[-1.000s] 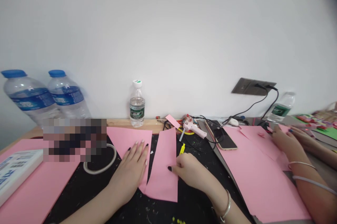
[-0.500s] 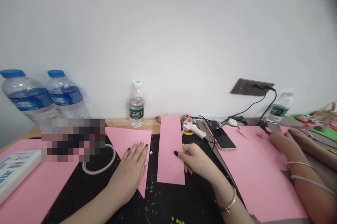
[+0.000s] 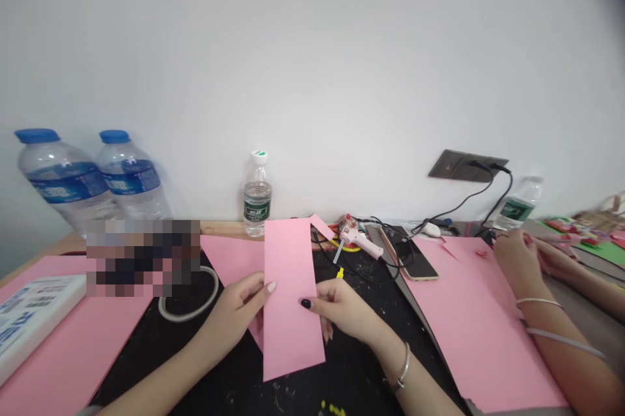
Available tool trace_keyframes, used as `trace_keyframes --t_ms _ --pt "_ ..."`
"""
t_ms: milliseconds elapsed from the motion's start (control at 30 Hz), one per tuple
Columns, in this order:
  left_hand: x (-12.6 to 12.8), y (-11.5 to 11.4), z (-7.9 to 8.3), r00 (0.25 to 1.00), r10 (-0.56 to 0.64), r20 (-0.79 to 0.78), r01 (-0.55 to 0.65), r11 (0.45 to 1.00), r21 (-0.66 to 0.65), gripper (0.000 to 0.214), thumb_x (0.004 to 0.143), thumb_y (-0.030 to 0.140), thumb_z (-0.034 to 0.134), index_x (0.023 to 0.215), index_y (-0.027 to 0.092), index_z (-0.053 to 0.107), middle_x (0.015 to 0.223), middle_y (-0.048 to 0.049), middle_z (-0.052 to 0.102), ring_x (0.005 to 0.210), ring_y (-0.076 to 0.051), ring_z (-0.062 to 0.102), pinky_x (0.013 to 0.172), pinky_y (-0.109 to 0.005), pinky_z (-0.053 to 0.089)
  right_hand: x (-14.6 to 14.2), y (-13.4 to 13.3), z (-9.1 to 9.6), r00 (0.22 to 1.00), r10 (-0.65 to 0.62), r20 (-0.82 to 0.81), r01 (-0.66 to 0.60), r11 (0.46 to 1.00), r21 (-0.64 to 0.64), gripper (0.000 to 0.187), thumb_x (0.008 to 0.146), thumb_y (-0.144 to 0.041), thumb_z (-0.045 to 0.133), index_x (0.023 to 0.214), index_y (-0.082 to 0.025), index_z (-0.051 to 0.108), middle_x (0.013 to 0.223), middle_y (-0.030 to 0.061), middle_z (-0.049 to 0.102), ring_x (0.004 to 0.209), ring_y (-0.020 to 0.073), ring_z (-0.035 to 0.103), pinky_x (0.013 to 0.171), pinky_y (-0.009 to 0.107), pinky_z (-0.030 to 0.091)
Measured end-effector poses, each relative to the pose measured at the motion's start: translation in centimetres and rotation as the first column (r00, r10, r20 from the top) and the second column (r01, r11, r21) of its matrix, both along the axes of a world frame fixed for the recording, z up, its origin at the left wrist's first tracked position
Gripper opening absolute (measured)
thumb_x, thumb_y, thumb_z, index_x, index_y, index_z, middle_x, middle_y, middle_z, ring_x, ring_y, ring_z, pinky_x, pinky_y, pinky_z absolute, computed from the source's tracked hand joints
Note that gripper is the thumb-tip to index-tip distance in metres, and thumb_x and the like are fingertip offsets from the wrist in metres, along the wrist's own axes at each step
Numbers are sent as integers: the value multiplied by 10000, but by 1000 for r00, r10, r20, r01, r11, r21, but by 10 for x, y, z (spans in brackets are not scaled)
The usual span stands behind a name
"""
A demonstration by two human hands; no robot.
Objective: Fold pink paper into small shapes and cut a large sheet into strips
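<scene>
A long pink paper strip [image 3: 290, 299] is held up over the black mat [image 3: 205, 344], tilted slightly. My right hand [image 3: 342, 308] pinches its right edge with the thumb on top. My left hand [image 3: 239, 308] pinches its left edge, thumb on the front. Behind the strip a pink triangular sheet [image 3: 232, 260] lies flat on the mat.
A pink glue gun [image 3: 359, 240], cables and a phone [image 3: 410, 253] lie behind the strip. Water bottles [image 3: 257, 198] stand by the wall. Large pink sheets [image 3: 469, 318] lie right and left. Another person's hands [image 3: 517, 256] work at the right. A white ring [image 3: 190, 299] and a box [image 3: 34, 318] sit left.
My right hand lifted the strip off the mat and carried it left. My left hand left the triangular sheet and took the strip's left edge.
</scene>
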State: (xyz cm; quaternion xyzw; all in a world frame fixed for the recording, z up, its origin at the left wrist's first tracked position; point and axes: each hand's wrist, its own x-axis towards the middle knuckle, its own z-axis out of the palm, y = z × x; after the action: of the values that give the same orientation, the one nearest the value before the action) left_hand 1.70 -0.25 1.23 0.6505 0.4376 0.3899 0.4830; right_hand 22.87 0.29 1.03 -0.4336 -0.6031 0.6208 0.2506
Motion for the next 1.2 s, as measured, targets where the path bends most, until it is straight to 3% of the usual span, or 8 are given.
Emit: trace_keyframes --t_ms 133,333,567,700,800,900,1033,1200 --pt "0 1 -5 999 -6 32 8 997 -81 245 812 358 484 686 164 566 613 33 605 570 -135 553 534 -220 428 -3 1 -2 996 -24 -92 24 1000 1 428 736 -518 552 874 -113 564 536 -5 585 402 104 534 388 196 416" --pt "2 -3 -4 985 -114 129 143 960 -240 213 798 380 502 750 178 547 565 58 568 505 -133 564 493 -232 443 -6 1 0 988 -110 -113 117 991 59 402 741 -501 555 755 -101 604 554 -2 561 441 99 522 414 199 420" --pt "2 -2 -6 985 -144 99 165 957 -240 252 820 376 463 667 179 499 550 53 560 506 -142 579 492 -240 463 -7 2 2 970 -194 -145 204 977 57 383 751 -513 534 815 -137 562 595 -10 570 477 113 537 442 213 435" --pt "0 -4 0 984 -163 -69 159 985 -66 281 849 354 416 657 182 526 587 36 583 575 -146 590 551 -236 466 -4 5 1 944 -303 -126 315 945 85 355 751 -487 546 668 -144 515 532 -32 518 441 90 488 427 194 401" --pt "-5 -2 4 978 -30 -206 60 988 140 234 868 321 392 893 199 591 828 -10 665 774 -168 618 705 -264 483 -2 6 1 947 -306 -97 314 946 77 314 772 -440 535 654 -149 509 523 -35 516 430 84 479 411 183 384" --pt "-10 2 -2 944 131 -304 -40 957 288 289 873 301 378 1091 207 542 1081 -49 638 994 -188 581 861 -312 462 -2 6 -1 956 -288 -55 291 955 63 288 788 -398 511 637 -153 506 501 -32 521 402 88 481 383 182 375" --pt "-14 6 -16 840 209 -500 60 882 468 352 861 295 399 1174 198 526 1216 -58 574 1127 -202 509 988 -372 388 -2 8 -5 956 -294 4 292 953 80 267 793 -328 485 583 -165 479 408 -53 471 313 79 426 308 170 309" --pt "-12 4 -18 756 209 -621 222 810 543 350 862 294 409 1160 187 557 1222 -55 575 1126 -195 521 978 -349 415 -1 7 -4 955 -294 45 290 953 84 206 769 -263 503 594 -156 518 371 -69 425 280 64 371 271 159 217"
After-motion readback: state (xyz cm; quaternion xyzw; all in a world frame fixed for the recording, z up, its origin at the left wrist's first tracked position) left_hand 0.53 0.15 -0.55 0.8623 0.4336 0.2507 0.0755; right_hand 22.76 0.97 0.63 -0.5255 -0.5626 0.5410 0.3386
